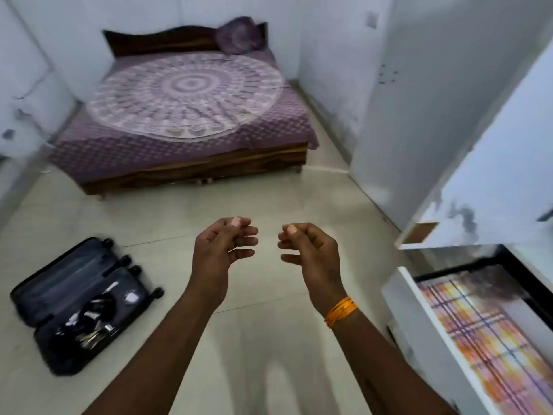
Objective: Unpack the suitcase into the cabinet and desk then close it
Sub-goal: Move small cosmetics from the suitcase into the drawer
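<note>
Two bare hands held out over the floor, holding nothing.

The left hand (223,247) and right hand (309,250) hang side by side, a small gap between them, palms turned toward each other, fingers loosely curled and relaxed around empty air; a band of orange thread (341,311) wraps the right wrist. Below them lies a pale, glossy tiled floor (269,199). Down to the left, the dark hard-shell suitcase (82,304) lies open flat on the floor, wheels along one edge, with small, blurred items in its nearer half. At the right, an open white drawer (443,333) holds a folded cloth checked in orange, pink and purple, under a white cabinet door (493,175) with chipped paint. Farther off stands a dark wooden bed (191,172) covered by a purple sheet with a round mandala print.
</note>
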